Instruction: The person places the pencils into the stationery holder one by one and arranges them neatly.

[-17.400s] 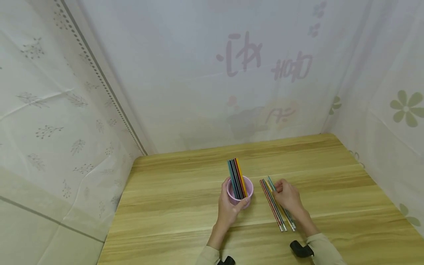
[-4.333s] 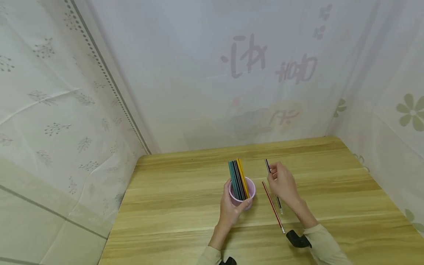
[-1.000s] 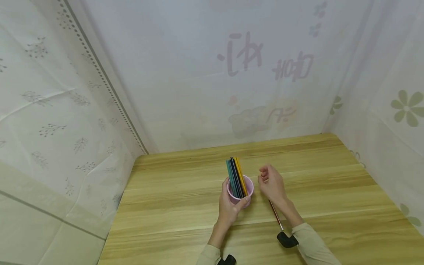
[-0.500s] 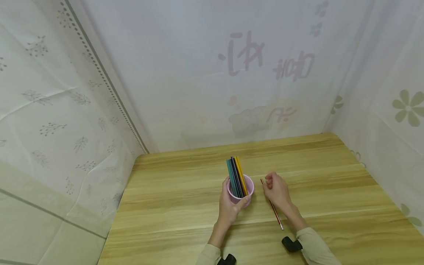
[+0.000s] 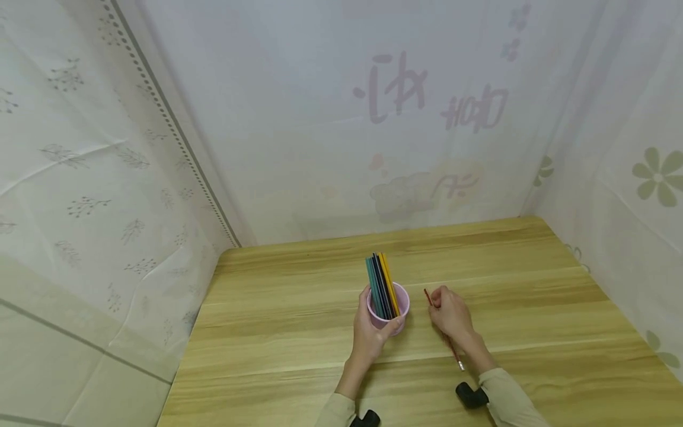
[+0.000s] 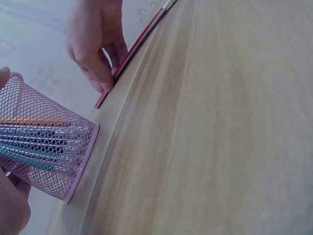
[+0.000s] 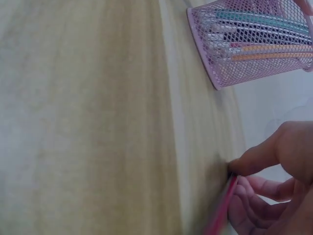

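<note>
My left hand (image 5: 368, 335) holds a pink mesh pen cup (image 5: 408, 306) upright on the table, thumb and fingers around its side. Teal, dark and yellow pencils (image 5: 381, 287) stand in it, leaning left; the left wrist view shows their lower ends through the mesh (image 6: 49, 178). To the right of the cup, a red pencil (image 5: 456, 354) lies on the table with its silver end toward me. My right hand (image 5: 453, 314) pinches it near its far end. The right wrist view shows thumb and fingertips on the red pencil (image 7: 224, 205), with the other fingers curled.
The wood-grain table (image 5: 277, 332) is enclosed by a pale printed cloth (image 5: 299, 148) at the back and sides. Black camera mounts (image 5: 472, 395) sit at both wrists, near the sleeves.
Several pencils that lay on the table are gone from it, and the cup is fuller. My right hand moved from beside the cup to the red pencil, pinched it and shifted it slightly right.
</note>
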Demonstrator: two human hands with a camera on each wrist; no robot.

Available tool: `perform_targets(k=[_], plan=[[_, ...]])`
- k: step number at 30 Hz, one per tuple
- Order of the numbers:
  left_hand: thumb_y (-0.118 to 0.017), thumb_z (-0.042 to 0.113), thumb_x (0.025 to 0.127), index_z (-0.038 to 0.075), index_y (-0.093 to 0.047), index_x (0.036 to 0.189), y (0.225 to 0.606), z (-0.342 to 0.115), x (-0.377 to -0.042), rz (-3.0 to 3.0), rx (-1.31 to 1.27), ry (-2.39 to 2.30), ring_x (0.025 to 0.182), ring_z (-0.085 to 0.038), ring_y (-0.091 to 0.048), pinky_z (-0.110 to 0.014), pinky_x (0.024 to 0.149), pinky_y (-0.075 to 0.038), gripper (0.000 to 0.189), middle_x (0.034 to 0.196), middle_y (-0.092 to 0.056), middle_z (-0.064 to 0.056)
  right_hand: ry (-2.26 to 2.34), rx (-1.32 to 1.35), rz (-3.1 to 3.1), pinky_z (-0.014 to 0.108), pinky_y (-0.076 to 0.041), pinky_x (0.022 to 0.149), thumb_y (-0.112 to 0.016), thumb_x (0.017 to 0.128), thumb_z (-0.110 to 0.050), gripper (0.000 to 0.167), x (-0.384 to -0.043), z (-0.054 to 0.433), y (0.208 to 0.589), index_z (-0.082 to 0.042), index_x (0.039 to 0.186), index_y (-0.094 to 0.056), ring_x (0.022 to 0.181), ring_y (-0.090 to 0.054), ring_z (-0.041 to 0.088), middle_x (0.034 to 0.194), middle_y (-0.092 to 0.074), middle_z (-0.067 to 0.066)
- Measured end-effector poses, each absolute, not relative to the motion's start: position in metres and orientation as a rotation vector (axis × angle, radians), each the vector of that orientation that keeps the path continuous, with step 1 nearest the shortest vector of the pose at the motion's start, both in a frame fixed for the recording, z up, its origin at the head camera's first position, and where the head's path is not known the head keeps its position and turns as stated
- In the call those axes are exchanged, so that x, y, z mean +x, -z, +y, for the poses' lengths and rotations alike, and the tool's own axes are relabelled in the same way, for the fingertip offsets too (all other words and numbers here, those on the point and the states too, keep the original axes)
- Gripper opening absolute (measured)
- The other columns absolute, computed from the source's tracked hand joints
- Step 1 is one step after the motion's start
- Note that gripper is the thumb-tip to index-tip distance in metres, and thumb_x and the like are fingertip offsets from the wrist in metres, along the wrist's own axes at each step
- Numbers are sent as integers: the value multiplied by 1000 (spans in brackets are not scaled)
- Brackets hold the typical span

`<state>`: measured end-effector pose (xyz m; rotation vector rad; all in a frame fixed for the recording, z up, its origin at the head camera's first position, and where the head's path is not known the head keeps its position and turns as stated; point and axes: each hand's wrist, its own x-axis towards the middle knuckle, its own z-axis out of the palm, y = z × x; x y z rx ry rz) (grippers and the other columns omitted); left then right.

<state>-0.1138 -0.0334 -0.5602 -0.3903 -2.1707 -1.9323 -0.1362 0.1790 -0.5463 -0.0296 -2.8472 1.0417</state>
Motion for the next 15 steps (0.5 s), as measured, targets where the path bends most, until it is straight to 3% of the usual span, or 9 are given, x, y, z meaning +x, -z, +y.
perform_targets(k=[8, 15], plan=[[-85, 25, 80, 23, -36, 154, 561, -33, -114, -2181, -373, 1920, 128, -23, -57, -41, 111, -46, 89, 144, -57, -4, -960, 77, -2891, 41, -53, 66, -64, 77, 4, 18, -142, 180, 539, 3, 94, -65, 74, -64, 25, 80, -69, 10], [-86, 25, 79, 22, -37, 153, 560, -33, -113, -2177, -373, 1901, 127, -23, -58, -41, 111, -47, 89, 144, -57, -5, -1045, 76, -2863, 43, -54, 71, -63, 80, 2, 21, -147, 174, 522, 2, 100, -65, 78, -67, 25, 83, -71, 10]])
